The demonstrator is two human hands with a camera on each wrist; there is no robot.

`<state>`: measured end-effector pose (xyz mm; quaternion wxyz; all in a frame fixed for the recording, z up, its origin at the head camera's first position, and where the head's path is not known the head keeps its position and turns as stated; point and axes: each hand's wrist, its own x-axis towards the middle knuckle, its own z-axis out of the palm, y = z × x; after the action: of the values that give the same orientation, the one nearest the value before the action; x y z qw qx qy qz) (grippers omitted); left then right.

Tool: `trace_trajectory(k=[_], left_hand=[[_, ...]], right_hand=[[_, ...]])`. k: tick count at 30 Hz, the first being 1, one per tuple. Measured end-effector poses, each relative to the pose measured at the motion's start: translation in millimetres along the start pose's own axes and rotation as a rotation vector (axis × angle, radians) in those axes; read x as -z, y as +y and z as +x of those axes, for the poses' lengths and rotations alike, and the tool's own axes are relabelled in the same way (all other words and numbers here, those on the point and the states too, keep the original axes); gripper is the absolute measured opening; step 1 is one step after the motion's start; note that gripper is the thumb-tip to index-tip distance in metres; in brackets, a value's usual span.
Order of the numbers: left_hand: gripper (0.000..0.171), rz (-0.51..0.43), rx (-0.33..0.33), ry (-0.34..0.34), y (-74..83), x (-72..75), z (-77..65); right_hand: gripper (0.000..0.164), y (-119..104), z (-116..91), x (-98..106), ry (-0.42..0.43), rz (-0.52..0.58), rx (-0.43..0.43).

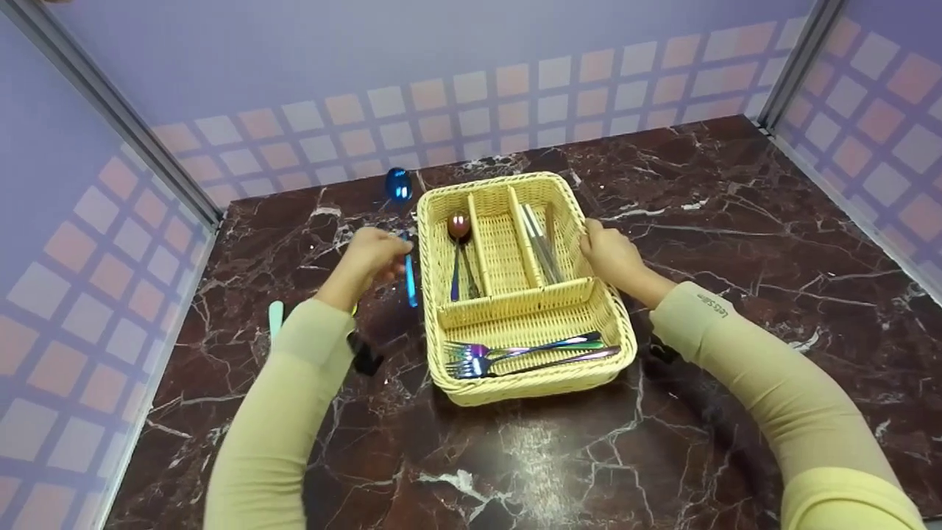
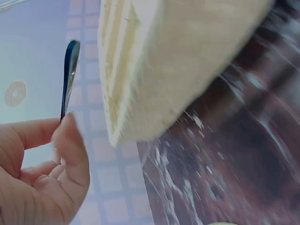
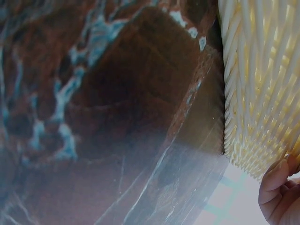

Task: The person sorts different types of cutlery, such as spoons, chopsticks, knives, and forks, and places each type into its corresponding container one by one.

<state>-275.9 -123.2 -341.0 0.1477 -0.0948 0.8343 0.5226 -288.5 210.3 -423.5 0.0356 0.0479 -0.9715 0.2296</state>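
My left hand (image 1: 372,254) pinches a shiny blue spoon (image 1: 411,283) by its handle, just left of the basket. Its bowl shows beyond the fingers, and the neck between is hard to make out. In the left wrist view, thumb and index finger pinch the dark blue handle (image 2: 70,75). My right hand (image 1: 612,254) grips the right rim of a yellow woven cutlery basket (image 1: 526,300). In its left compartment lie spoons (image 1: 458,227); silver-ended utensils (image 1: 541,243) lie in the right one. Iridescent forks (image 1: 478,361) fill part of the front compartment.
A mint-green handle (image 1: 276,316) lies left of my left forearm, partly hidden by the sleeve. The dark marble tabletop (image 1: 471,471) is bounded by tiled panels (image 1: 515,77) at the back and both sides. The basket's middle compartment (image 1: 506,250) shows bare weave.
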Motion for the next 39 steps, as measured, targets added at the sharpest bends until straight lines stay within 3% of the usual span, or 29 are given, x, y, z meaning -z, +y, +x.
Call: trace_trajectory(k=[3,6,11,15,19,22,24,27,30,32,33,36,39], left_hand=[[0.012,0.021,0.010,0.027,13.3,-14.8,8.7],[0.024,0.072,-0.010,0.076,18.9,-28.5,19.3],[0.022,0.241,-0.032,0.151,20.8,-48.8,33.3],[0.015,0.347,-0.059,0.157,19.5,-60.7,35.9],[0.017,0.431,-0.067,0.127,21.6,-66.6,33.7],[0.009,0.482,-0.049,0.089,23.1,-69.4,37.1],[0.002,0.532,-0.044,0.064,19.4,-71.6,47.0],[0.020,0.582,-0.048,0.020,8.6,-76.9,73.0],[0.033,0.555,-0.022,-0.027,0.2,-81.7,91.9],[0.036,0.508,-0.004,-0.057,2.1,-82.0,91.2],[0.040,0.485,0.022,-0.082,9.9,-81.0,82.6],[0.034,0.452,0.005,-0.124,6.8,-84.5,86.5],[0.014,0.497,-0.020,-0.159,7.1,-90.1,84.6]], right_hand=[[0.036,1,0,0,0.004,0.000,0.003],[0.036,1,0,0,0.002,0.004,-0.004],[0.037,0,0,0,0.000,0.012,-0.008],[0.037,1,-1,-1,0.001,0.013,-0.008],[0.037,1,0,-1,0.002,0.011,-0.001],[0.037,1,0,-1,0.008,0.008,0.009],[0.037,1,0,-1,0.012,0.006,0.017],[0.035,2,-1,-1,0.011,0.003,0.021],[0.034,2,-1,-1,0.006,0.002,0.026],[0.035,1,-1,0,0.008,0.003,0.026],[0.036,1,-1,0,0.012,0.004,0.026],[0.037,1,0,0,0.017,0.003,0.022],[0.037,1,0,0,0.014,0.004,0.019]])
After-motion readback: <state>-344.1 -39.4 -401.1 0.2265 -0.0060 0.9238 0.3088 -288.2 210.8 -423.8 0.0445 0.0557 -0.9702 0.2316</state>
